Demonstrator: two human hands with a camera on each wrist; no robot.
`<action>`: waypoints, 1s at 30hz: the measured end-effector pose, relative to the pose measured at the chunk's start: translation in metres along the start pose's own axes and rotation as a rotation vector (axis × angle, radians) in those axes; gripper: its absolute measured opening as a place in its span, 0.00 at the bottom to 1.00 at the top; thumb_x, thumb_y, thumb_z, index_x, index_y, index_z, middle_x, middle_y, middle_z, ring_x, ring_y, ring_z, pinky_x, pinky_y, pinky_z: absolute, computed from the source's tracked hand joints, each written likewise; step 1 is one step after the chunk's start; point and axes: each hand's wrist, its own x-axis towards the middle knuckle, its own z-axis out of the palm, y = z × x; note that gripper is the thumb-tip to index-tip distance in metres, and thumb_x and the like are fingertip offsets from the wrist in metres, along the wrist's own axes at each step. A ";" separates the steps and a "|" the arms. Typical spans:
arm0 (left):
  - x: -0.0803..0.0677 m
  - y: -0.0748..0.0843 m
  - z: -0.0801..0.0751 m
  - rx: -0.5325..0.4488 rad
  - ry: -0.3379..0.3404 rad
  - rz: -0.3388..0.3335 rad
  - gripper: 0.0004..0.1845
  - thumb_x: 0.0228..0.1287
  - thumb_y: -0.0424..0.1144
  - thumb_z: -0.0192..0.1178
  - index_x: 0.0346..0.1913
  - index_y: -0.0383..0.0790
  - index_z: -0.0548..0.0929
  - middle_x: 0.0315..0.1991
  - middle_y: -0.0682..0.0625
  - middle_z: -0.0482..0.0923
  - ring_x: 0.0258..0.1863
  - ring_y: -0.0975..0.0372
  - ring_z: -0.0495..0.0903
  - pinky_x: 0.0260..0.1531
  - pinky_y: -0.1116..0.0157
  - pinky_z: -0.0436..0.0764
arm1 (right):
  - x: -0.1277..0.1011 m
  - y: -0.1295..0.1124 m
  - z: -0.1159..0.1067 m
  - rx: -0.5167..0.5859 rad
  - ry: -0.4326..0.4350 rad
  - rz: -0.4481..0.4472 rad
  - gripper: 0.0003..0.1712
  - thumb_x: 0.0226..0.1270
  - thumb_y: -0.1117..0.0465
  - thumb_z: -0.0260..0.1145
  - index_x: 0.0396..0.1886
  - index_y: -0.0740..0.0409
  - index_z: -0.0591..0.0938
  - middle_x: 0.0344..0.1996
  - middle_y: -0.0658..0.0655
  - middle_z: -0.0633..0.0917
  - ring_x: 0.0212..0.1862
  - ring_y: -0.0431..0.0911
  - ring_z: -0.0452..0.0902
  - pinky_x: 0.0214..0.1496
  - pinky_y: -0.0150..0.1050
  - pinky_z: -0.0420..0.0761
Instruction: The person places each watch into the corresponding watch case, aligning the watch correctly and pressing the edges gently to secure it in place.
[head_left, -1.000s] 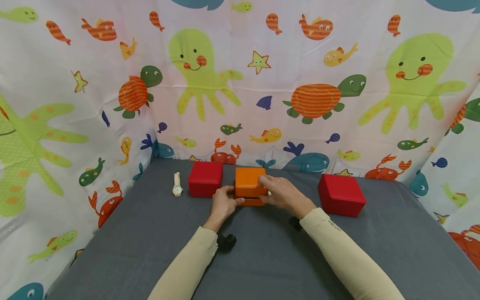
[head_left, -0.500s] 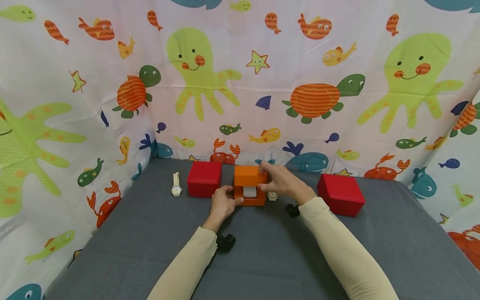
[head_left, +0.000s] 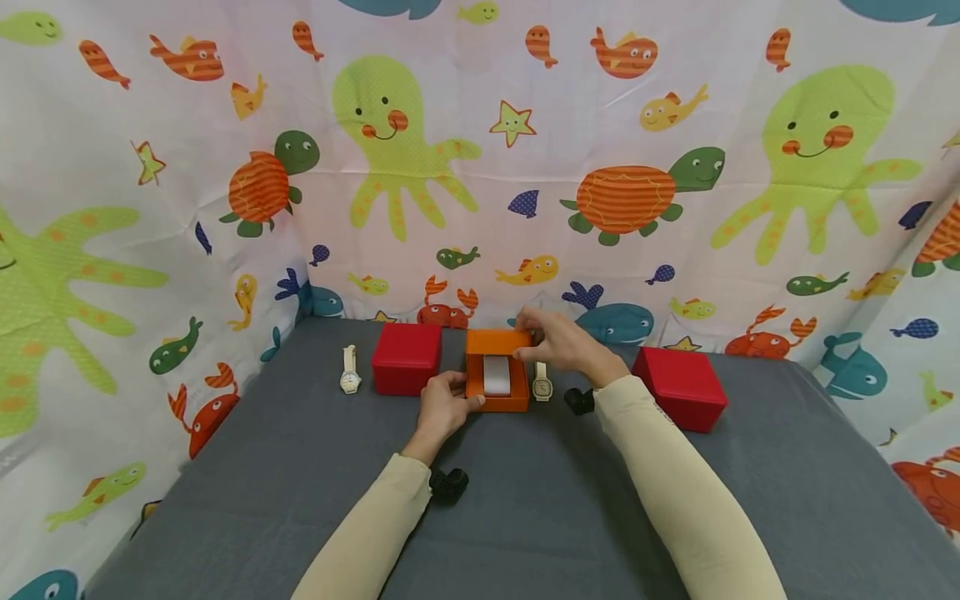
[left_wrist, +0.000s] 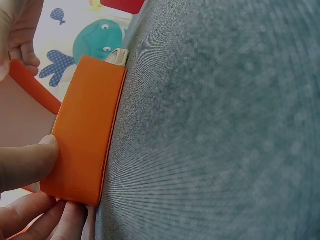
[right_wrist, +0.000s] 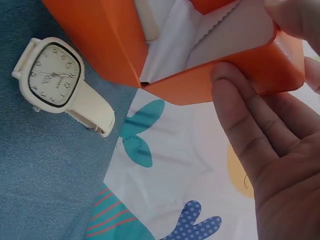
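Observation:
An orange box (head_left: 497, 392) stands open at the back middle of the grey table, its lid (head_left: 498, 340) tipped up and back. A white cushion (head_left: 496, 375) shows inside. My left hand (head_left: 450, 398) grips the base at its near left corner, thumb (left_wrist: 25, 162) pressed on the orange base wall (left_wrist: 85, 135). My right hand (head_left: 536, 337) pinches the raised lid (right_wrist: 235, 75), fingers (right_wrist: 245, 125) flat behind it. A cream square-faced watch (head_left: 542, 385) lies on the table just right of the box, also seen in the right wrist view (right_wrist: 57, 75).
A shut red box (head_left: 407, 358) sits left of the orange one, with a second cream watch (head_left: 350, 371) beyond it. Another red box (head_left: 681, 387) stands at the right. A sea-creature curtain (head_left: 480, 167) walls in the grey table (head_left: 525, 517) at back and sides.
My right hand has swung the orange lid from shut to fully up and back, baring the white cushion. The square-faced watch beside the box came into view. My left hand stayed on the base.

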 end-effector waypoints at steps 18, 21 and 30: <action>-0.001 0.000 -0.001 0.008 -0.002 0.012 0.25 0.50 0.36 0.74 0.53 0.33 0.81 0.47 0.42 0.82 0.45 0.53 0.83 0.44 0.58 0.82 | 0.018 0.015 0.001 0.080 0.134 0.077 0.23 0.70 0.52 0.60 0.62 0.52 0.72 0.56 0.59 0.75 0.46 0.51 0.77 0.42 0.46 0.81; -0.001 0.000 -0.001 0.004 -0.003 0.013 0.25 0.50 0.36 0.74 0.53 0.33 0.81 0.46 0.42 0.82 0.45 0.54 0.82 0.44 0.59 0.82 | 0.021 0.015 0.001 0.087 0.146 0.113 0.24 0.71 0.50 0.59 0.63 0.50 0.71 0.57 0.59 0.75 0.45 0.50 0.77 0.41 0.45 0.82; 0.000 0.001 -0.001 -0.007 -0.009 -0.002 0.25 0.51 0.36 0.73 0.53 0.33 0.80 0.47 0.41 0.81 0.47 0.52 0.82 0.46 0.58 0.81 | 0.028 0.012 -0.001 0.108 0.157 0.163 0.28 0.70 0.48 0.57 0.67 0.52 0.69 0.58 0.61 0.74 0.47 0.52 0.76 0.44 0.46 0.82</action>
